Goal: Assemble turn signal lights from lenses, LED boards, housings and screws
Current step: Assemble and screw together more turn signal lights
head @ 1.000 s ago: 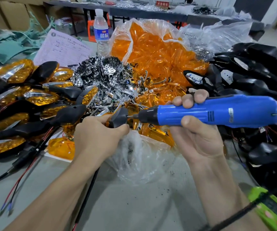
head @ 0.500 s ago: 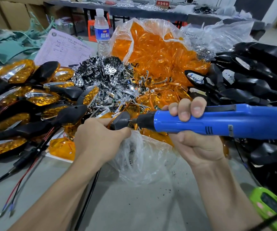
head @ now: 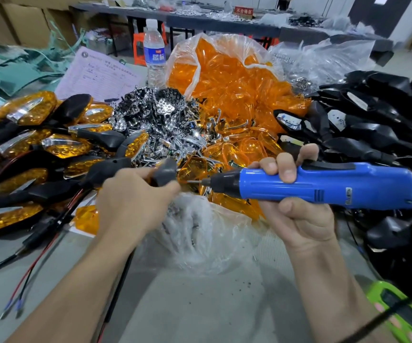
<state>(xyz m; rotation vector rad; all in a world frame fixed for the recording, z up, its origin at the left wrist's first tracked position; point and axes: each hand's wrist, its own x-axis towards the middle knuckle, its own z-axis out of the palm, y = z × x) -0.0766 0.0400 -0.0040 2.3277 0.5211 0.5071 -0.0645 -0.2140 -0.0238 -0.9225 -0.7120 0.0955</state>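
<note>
I read the white characters 蓝标 on the blue label of the water bottle (head: 154,53), which stands toward the table's far edge. On the back table, a red sign (head: 243,10) carries yellow 不合格区. The printed form (head: 98,75) beside the bottle, the print on the clear bag (head: 299,60) and the small sticker on the blue electric screwdriver (head: 323,185) are too fine for me to read.

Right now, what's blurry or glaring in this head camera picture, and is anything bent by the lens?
Head view: the black housing at centre is smeared by motion blur, while the blue screwdriver beside it is sharp; head view: bright glare spots sparkle on the chrome reflector pile; head view: the wide lens stretches whatever lies near the edges and corners.
</note>
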